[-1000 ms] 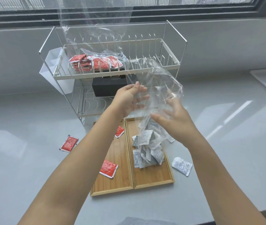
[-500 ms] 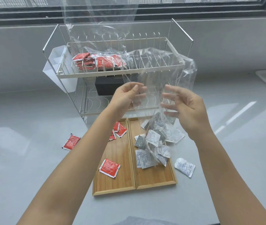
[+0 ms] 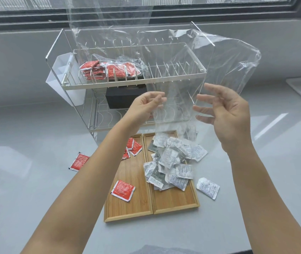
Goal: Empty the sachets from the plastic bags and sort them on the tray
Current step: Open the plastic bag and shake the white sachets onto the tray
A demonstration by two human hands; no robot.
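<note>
Both hands are raised at centre frame over a wooden tray [image 3: 175, 204] resting on the grey bench [image 3: 36, 180]. The left hand [image 3: 144, 109] pinches the near edge of a clear plastic bag [image 3: 225, 63], its grip closed on the film. The right hand [image 3: 226, 116] has fingers spread and relaxed, its grip apart, the fingertips at the film; contact cannot be confirmed. The bag billows toward the upper right of the frame. A heap of white sachets [image 3: 173, 162] lies in the tray's right compartment, directly below the bag. One white sachet [image 3: 208, 187] lies on the bench just beside the tray's right rim. Red sachets [image 3: 123, 190] lie in the left compartment; another red sachet [image 3: 79, 161] lies on the bench at left. A second bag of red sachets [image 3: 109, 70] sits on the upper tier of a wire rack [image 3: 164, 83] behind the tray.
</note>
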